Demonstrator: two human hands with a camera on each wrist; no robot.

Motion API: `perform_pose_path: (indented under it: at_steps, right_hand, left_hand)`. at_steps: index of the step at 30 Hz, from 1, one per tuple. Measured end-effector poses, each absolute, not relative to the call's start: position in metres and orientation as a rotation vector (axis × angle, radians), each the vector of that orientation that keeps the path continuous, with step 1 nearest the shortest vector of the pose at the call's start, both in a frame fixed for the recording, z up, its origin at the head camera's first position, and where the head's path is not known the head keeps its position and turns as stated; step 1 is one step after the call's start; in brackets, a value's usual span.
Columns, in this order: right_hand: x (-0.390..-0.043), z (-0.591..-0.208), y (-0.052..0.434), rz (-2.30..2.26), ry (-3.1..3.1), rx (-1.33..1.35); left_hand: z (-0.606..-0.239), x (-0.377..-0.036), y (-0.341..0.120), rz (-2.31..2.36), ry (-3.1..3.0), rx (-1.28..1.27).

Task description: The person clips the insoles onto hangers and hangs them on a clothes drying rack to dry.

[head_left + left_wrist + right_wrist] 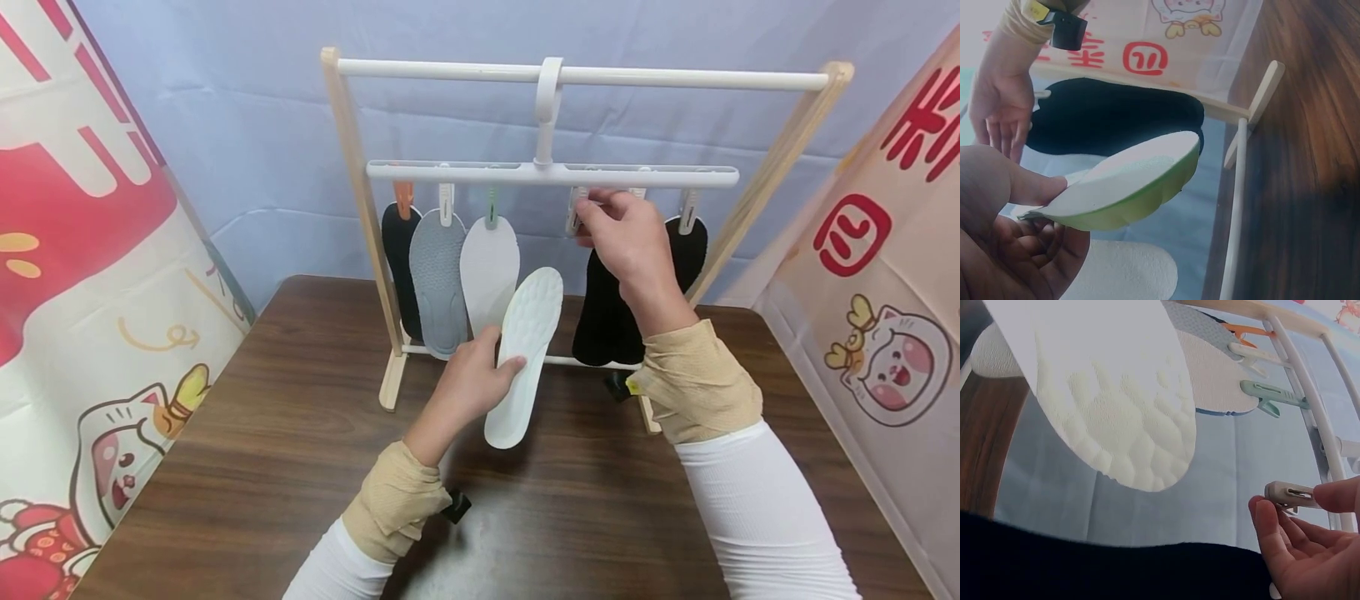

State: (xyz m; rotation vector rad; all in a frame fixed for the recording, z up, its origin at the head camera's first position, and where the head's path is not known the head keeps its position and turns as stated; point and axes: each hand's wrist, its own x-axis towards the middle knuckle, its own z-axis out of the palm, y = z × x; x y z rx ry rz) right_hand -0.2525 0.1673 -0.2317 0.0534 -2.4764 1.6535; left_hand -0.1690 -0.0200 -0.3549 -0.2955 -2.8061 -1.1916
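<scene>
Over the wooden table, the person's left hand held a white insole by its lower half, thumb on the bumpy top face and fingers curled behind, toe end tilted up toward the clip hanger. The right hand was up at the hanger, pinching a white clip between thumb and fingertips, just in front of a black insole already hanging there.

That insole looked super light and bendy, foam-ish, not fragile at all. Guessing it'd flop if held by the tip, so gripping mid-body like that seemed smart, and the clip would best bite the thin edge at one end.

The left wrist view showed something the head view didn't: the insole's underside was green, and it was bowed a little in the grip. The right wrist view gave the close look at the textured surface, plus the orange, white and greenish clips further along holding the dark, grey and white insoles.
</scene>
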Motion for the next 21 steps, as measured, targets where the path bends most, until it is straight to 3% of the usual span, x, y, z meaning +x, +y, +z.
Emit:
perform_pose_path:
  at_steps: [21]
  right_hand:
    - [-0.2565, -0.2288, 0.1635, 2.16, -2.194, 0.191]
  left_hand:
    - [-0.3534, -0.1651, -0.0183, -1.211, -2.802, -0.27]
